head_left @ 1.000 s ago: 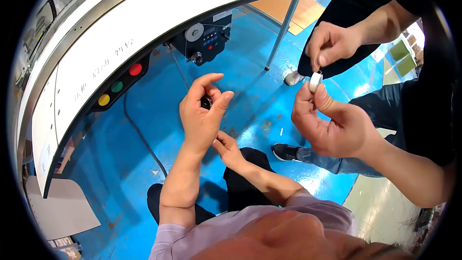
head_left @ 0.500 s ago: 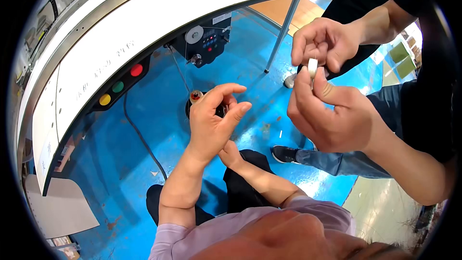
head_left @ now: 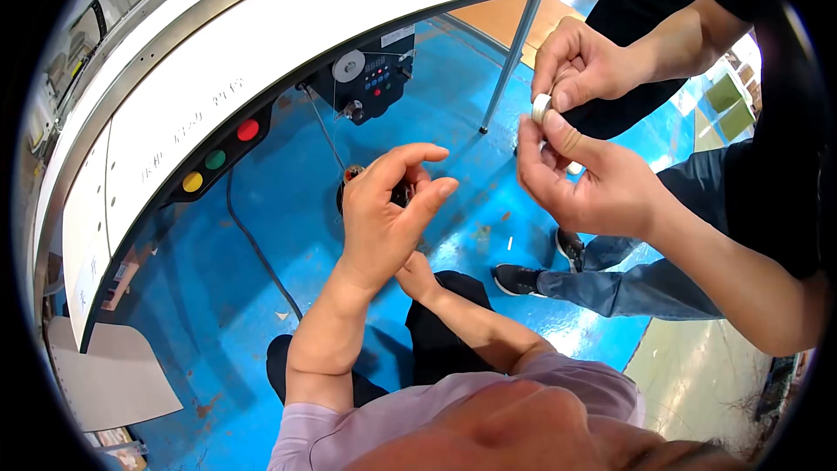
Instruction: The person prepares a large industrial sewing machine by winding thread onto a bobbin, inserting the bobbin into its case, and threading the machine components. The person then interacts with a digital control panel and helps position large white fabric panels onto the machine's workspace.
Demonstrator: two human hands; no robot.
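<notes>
My left hand (head_left: 388, 214) is raised in the middle of the view, thumb and index finger stretched apart with a gap between them. I see nothing held in that gap; the other fingers are curled and partly hidden. Behind this hand is a dark round object (head_left: 342, 199), mostly covered, with a reddish part at its top. My right hand (head_left: 417, 277) is lower, behind my left wrist, with its fingers hidden. At the right, a co-worker's two hands (head_left: 602, 139) hold a small white ring-shaped piece (head_left: 541, 108) between the fingertips.
A white curved-looking panel (head_left: 349, 0) spans the top left, with red (head_left: 248, 130), green (head_left: 215, 160) and yellow (head_left: 193, 181) buttons under its edge. Below it hangs a dark control box (head_left: 377, 87) with a pale wheel. A cable (head_left: 253, 253) lies on the blue floor (head_left: 209, 323).
The co-worker's hands have shifted and turned the white piece, bringing it slightly left and its ring side into view. My own hands have barely moved.
</notes>
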